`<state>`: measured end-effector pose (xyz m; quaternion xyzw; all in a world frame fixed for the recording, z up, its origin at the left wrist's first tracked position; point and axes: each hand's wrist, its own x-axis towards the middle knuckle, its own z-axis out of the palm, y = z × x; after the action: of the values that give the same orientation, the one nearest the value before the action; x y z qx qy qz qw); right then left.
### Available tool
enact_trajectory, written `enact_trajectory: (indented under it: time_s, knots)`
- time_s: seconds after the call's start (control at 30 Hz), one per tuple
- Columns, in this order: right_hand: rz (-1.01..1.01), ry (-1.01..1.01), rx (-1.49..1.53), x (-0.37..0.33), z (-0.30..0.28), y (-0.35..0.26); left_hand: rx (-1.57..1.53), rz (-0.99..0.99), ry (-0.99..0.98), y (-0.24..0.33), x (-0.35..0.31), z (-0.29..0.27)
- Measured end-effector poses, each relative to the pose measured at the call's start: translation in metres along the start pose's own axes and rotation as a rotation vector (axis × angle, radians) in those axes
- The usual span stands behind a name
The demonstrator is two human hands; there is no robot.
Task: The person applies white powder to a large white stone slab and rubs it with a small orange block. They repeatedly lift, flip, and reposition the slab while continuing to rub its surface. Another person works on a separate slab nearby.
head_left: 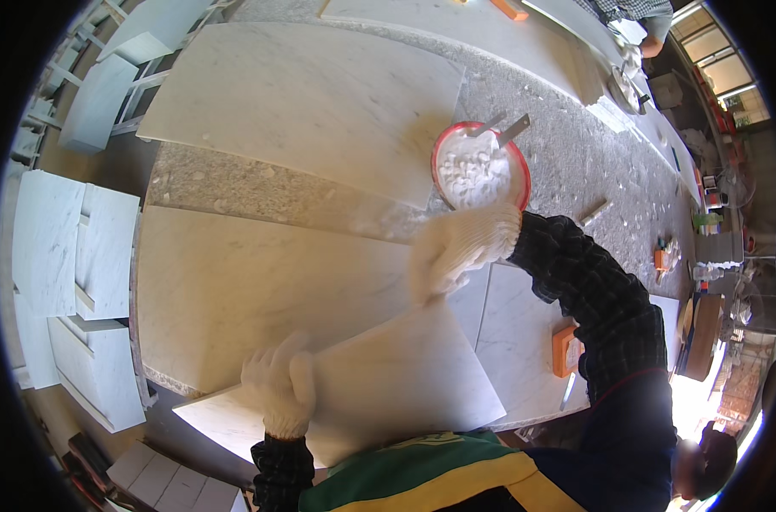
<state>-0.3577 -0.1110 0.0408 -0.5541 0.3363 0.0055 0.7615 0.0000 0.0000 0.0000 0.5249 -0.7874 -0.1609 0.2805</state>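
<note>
We are recording the gloved left hand (281, 384) grasping the edge of a tilted white slab (405, 371), the gloved right hand (465, 249) gripping its far corner, both hands slightly blurred. The slab is slanting between the hands; a larger panel (251, 277) is lying just beyond them, a red-rimmed bowl (525, 166) standing past the right hand.

Rough gry tbl (567, 162), lg wht slabs (234, 282), red-rimmed bowl (527, 173), sm flat bar (596, 212)
</note>
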Motion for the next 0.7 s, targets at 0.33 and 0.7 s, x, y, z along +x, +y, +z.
enact_trajectory:
  time_s: [0.33, 0.7]
  knots:
    - [-0.07, 0.122, -0.088, 0.017, 0.01, -0.004, 0.006, -0.027, 0.014, 0.004, -0.001, 0.005]
    - [0.112, 0.055, -0.254, -0.009, -0.012, 0.005, 0.006, -0.071, -0.034, 0.008, -0.001, 0.001]
